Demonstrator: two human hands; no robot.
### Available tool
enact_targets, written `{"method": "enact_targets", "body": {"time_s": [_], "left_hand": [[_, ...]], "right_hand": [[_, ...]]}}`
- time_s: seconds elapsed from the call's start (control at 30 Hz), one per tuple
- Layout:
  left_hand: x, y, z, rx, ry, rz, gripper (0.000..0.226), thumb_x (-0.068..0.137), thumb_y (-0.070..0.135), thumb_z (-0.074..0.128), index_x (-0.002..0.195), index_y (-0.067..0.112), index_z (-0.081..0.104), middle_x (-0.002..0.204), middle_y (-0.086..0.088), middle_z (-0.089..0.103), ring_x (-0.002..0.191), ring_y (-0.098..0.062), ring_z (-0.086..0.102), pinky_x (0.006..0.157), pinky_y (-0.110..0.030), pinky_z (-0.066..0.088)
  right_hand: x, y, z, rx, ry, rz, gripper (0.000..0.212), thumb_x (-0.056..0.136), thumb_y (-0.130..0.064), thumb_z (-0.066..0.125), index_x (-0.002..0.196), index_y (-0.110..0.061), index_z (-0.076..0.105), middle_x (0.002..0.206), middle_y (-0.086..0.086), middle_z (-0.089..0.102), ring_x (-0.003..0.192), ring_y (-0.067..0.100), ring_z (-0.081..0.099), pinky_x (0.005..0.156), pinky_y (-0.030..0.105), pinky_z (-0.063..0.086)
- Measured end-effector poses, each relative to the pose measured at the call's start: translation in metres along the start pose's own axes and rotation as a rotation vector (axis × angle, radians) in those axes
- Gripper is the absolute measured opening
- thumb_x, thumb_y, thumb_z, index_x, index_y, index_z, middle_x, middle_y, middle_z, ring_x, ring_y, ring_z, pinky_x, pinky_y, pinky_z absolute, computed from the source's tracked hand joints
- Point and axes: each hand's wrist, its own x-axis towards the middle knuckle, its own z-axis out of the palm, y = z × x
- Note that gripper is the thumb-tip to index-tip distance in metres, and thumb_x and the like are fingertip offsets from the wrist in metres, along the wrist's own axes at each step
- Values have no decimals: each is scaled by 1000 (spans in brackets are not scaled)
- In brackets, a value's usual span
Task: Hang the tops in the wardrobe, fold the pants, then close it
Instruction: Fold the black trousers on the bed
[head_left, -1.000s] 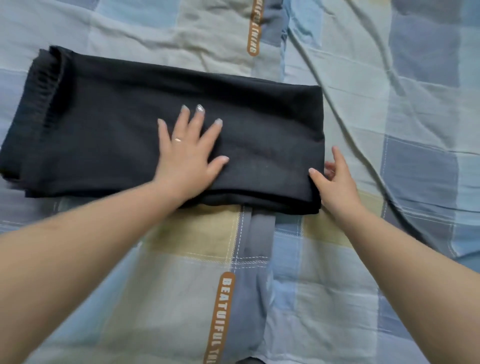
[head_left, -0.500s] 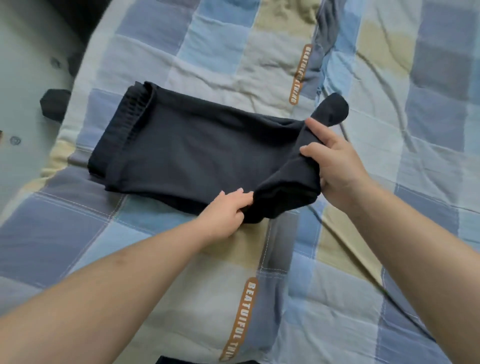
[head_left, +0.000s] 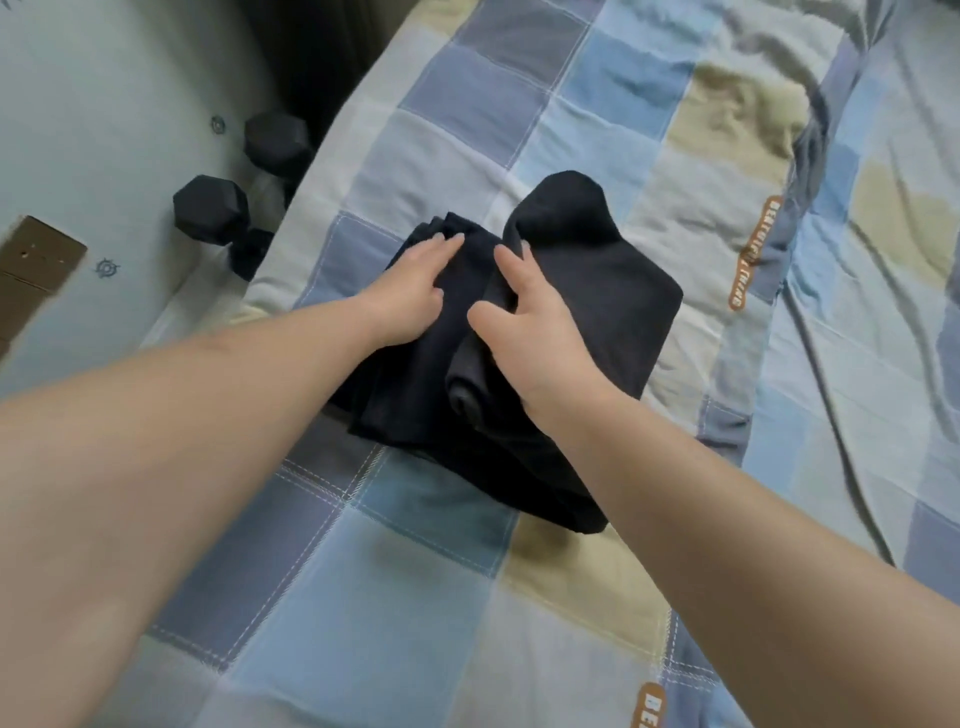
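Black pants (head_left: 597, 280) lie folded into a thick bundle on the checked bedspread (head_left: 426, 571) near the bed's left edge. My left hand (head_left: 410, 291) lies flat on the left half of the bundle, fingers straight and pointing away from me. My right hand (head_left: 524, 332) grips the folded-over right half, with the thumb under a rolled edge and the fingers curled over the top. The far end of that half stands up in a rounded hump. No wardrobe or tops are in view.
Two black hex dumbbells (head_left: 218, 208) lie on the pale floor (head_left: 104, 130) just left of the bed edge. A brown board (head_left: 36, 265) sits at the far left. The bedspread stretches wrinkled to the right and toward me.
My right hand has carried the right end of the pants over to the left, making the bundle shorter. My left hand moved from the near edge onto the top. The view swung left.
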Motion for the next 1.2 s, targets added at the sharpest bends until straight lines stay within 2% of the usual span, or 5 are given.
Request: {"method": "enact_targets", "body": {"time_s": [0.2,0.4,0.67,0.8,1.2], "left_hand": [[5,-15,-33,-1044,-79,-310,49,96,47,44,141,27,42,150,13,31,112,-17,56,94,-54,39],[17,-9,-38,-636,-7,-224,16,90,35,62,96,20,59,96,-2,62,88,-18,61,84,-38,52],[9,-14,-31,89,719,161,26,85,20,59,110,16,59,120,-5,52,104,-23,55,89,-38,45],[-22,-2,18,370,327,708,38,84,32,55,119,18,63,129,-8,56,121,-29,51,99,-49,40],[30,16,63,948,-54,202,76,91,64,32,152,29,3,160,-9,-8,147,-28,-10,114,-60,-2]], "right_hand": [[29,14,56,-161,-83,12,66,91,-9,50,150,-17,22,160,-12,1,143,2,12,97,3,16],[47,30,102,-348,-159,-86,65,85,-5,51,146,-11,30,160,-7,0,136,15,35,102,21,35],[25,64,76,-650,-60,-347,45,91,-24,55,135,-14,53,151,4,35,136,21,35,113,34,29],[-10,95,10,-824,191,-428,45,88,-43,51,120,-14,64,129,9,54,119,25,48,99,48,41],[-113,165,33,-606,-229,-104,53,85,-57,38,120,-25,61,119,-7,51,100,8,55,86,23,48]]}}
